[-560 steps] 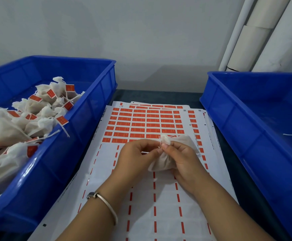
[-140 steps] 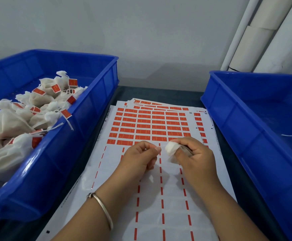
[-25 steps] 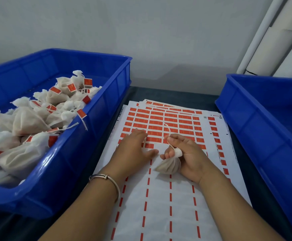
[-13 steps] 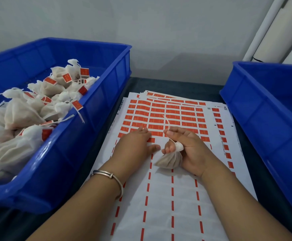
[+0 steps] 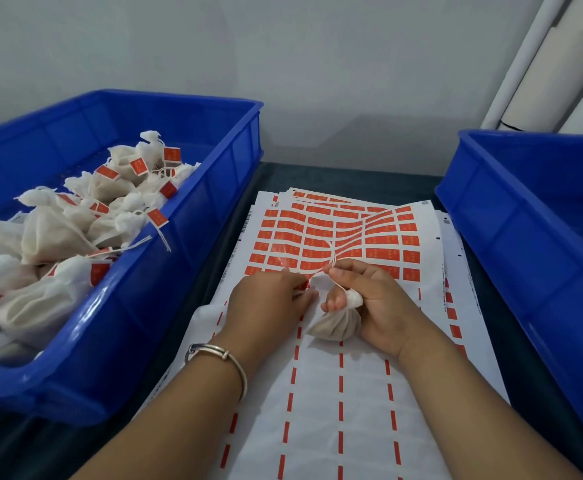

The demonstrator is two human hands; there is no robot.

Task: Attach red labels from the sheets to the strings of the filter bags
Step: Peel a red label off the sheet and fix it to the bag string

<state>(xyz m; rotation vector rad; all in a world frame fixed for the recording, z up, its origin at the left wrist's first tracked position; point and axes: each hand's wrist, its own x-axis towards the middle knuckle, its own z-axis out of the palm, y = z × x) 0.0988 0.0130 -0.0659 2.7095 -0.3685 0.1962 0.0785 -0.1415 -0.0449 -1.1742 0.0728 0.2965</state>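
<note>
A stack of label sheets (image 5: 335,393) lies on the table between two crates, with rows of red labels (image 5: 345,233) on its far half. My right hand (image 5: 376,303) grips a small white filter bag (image 5: 337,325) by its neck and pinches its string (image 5: 333,256), which stands up over the labels. My left hand (image 5: 269,299) pinches at the sheet's lowest label row, and the top sheet lifts and ripples there. Whether a label has come off is hidden by my fingers.
A blue crate (image 5: 186,244) on the left holds several filter bags with red labels (image 5: 71,230) on their strings. Another blue crate (image 5: 525,244) stands on the right. White pipes (image 5: 525,64) rise at the back right by the wall.
My left hand has gone from lying flat on the sheet to pinching at the label row, pulling the top sheet up so it ripples. My right hand still holds the bag.
</note>
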